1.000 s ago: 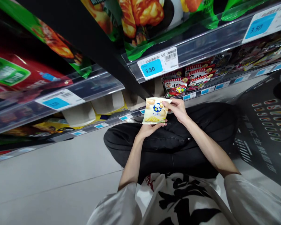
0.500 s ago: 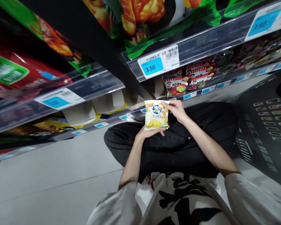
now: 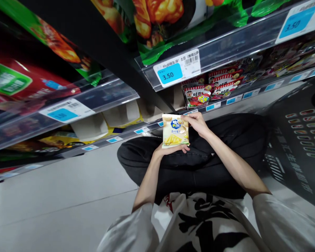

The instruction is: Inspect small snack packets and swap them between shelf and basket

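A small cream-yellow snack bag [image 3: 174,132], with a blue logo and pictured fries on its front, is held upright over my crossed legs. My right hand [image 3: 198,125] pinches it at the upper right corner. Under its lower edge lies my left hand [image 3: 169,150], palm up, bearing the bag from below. Some of the left fingers are hidden behind the bag, and their tips show past its lower right corner.
Shelves with price labels [image 3: 177,69] run close ahead. Red-and-white snack bags [image 3: 198,96] stand on the low shelf, near open cardboard boxes [image 3: 90,126]. A dark grey shopping basket [image 3: 291,150] stands at my right. Pale floor tiles [image 3: 68,196] lie to the left.
The snack bag has dropped slightly and its face has tilted. My right thumb has shifted from the bag's front toward its upper right edge. Both hands still hold it.
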`<state>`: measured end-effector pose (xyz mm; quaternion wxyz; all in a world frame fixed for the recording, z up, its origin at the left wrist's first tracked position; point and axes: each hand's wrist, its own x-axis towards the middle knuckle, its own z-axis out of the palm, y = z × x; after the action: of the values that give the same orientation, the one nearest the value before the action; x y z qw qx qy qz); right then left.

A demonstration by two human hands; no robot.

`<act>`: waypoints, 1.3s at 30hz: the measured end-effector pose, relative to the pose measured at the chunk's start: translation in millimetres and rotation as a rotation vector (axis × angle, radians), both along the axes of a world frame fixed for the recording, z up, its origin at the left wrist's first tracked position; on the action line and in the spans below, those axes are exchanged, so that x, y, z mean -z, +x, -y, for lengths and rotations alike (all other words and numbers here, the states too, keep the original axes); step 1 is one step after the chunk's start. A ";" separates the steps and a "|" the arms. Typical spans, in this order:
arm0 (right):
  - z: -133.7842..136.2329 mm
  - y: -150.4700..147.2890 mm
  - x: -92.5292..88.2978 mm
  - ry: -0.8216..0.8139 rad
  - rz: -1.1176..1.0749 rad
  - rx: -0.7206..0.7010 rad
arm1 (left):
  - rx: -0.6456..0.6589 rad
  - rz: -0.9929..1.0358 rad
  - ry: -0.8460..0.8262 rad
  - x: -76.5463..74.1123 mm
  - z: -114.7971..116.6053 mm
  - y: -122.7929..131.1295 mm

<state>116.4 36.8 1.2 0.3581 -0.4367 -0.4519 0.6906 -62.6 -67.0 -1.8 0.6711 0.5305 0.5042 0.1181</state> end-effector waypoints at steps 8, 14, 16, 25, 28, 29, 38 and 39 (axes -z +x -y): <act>0.8 0.2 -3.1 -0.029 -0.041 -0.014 | -0.033 0.046 -0.021 0.4 1.1 1.1; 1.2 0.7 0.5 0.092 -0.028 -0.001 | -0.014 0.083 -0.037 -1.1 0.5 -0.2; 0.8 1.9 -0.3 0.142 -0.030 -0.009 | 0.000 0.108 -0.035 -1.8 0.4 -0.2; 1.8 3.9 -12.9 0.172 0.016 0.005 | -0.009 0.109 -0.019 -5.4 0.7 2.5; 2.1 3.9 -11.0 0.187 0.023 -0.009 | -0.032 0.086 -0.014 -6.5 1.1 4.6; 2.1 3.8 -9.9 0.187 0.023 -0.012 | -0.040 0.079 -0.010 -6.9 1.2 5.4; -1.3 5.5 -0.4 0.262 0.035 -0.019 | -0.053 0.008 -0.035 -5.9 -2.4 6.5; -1.3 6.2 0.2 0.277 0.047 -0.021 | -0.044 0.001 -0.049 -5.8 -2.7 7.3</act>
<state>122.6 38.1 1.0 0.3970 -0.3946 -0.5556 0.6148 -55.3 -64.3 4.1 0.6816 0.5024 0.5181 0.1207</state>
